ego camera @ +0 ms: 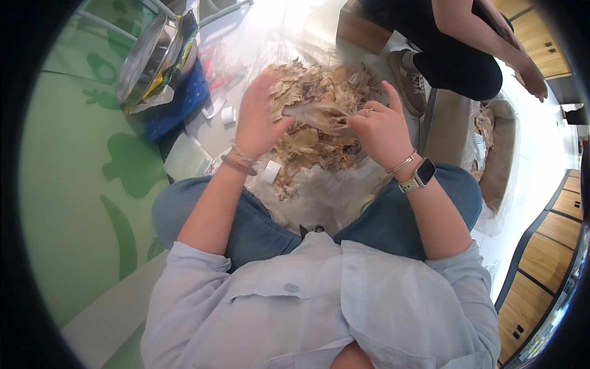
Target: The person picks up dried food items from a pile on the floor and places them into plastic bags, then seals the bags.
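Observation:
A large heap of pale brown, dried, flaky pieces lies on clear plastic sheeting in front of my bent knees. My right hand pinches one end of a small clear plastic bag with brownish bits in it, its index finger raised. Over the left side of the heap, my left hand is blurred, fingers apart, its thumb near the bag's other end; no grip on it shows. A small white paper piece rests at the heap's near left edge.
An open cardboard box, lined with plastic and holding similar dried pieces, stands at the right. A person in dark clothes crouches beyond it. At the left are a metal bowl, a blue bag, a white roll and a translucent container.

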`<state>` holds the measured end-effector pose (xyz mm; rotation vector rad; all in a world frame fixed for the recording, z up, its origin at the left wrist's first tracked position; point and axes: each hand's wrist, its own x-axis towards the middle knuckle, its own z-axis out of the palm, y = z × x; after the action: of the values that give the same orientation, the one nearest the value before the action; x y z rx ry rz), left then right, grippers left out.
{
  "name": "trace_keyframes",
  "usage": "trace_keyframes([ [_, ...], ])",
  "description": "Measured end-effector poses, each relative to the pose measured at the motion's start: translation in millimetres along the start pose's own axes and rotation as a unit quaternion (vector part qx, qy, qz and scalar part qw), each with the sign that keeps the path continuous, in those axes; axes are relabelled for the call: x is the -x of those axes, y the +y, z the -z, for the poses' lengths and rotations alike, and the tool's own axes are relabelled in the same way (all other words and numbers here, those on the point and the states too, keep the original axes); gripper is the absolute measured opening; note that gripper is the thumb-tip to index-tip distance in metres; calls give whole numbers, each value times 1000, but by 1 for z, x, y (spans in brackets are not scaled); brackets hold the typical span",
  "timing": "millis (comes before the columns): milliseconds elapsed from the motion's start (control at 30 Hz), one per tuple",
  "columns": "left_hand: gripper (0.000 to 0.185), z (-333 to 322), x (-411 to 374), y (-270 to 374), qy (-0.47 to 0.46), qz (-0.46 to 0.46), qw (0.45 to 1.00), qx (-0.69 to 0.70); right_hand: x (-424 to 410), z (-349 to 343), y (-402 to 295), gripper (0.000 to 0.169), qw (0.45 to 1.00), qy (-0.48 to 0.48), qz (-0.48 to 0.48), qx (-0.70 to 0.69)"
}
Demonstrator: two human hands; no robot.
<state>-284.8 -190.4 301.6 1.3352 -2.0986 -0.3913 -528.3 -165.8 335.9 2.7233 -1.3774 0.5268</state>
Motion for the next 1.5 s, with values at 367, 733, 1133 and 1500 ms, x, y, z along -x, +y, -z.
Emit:
trace_keyframes([
  [367, 36, -3, 2, 59, -224, -66, 971, 46, 6, 0, -19, 5, 994, -55, 56, -73],
  [733, 11, 15, -7, 37, -203, -23, 978, 52, 4, 2, -3, 10, 982, -11, -59, -180],
  [1133, 14, 3, -10, 52, -92, -123, 984, 90, -2, -3, -13, 5, 981, 87, 2, -172],
  [1500, 5, -6, -7, 63, -67, -136, 985, 87, -4, 11, -10, 5, 984, 41, 16, -170],
])
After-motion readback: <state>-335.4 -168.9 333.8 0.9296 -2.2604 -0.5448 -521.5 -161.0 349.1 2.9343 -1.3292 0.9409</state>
